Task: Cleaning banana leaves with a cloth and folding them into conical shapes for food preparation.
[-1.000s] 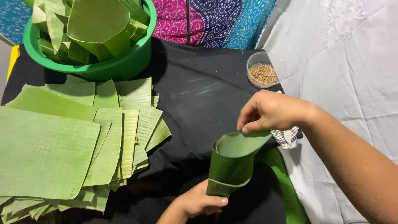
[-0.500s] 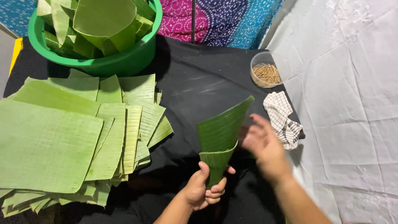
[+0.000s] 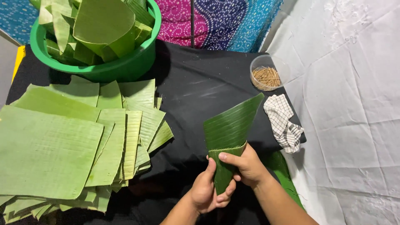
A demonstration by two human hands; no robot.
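A green banana leaf rolled into a cone (image 3: 228,129) stands in front of me, wide mouth up and narrow tip down. My left hand (image 3: 207,189) wraps the lower tip from the left. My right hand (image 3: 246,165) grips the same lower part from the right, thumb pressed across the folded edge. Both hands touch the cone above the black cloth (image 3: 196,87).
A pile of flat cut banana leaf pieces (image 3: 62,141) lies at the left. A green plastic basin (image 3: 125,68) full of folded leaf cones sits at the back left. A clear bowl of wooden picks (image 3: 266,77) and a checked cloth (image 3: 283,123) lie at the right, beside a white sheet (image 3: 354,104).
My right hand left the cone's upper rim, swung out to the right, then came back to grip the lower part. The cone now stands taller and tighter.
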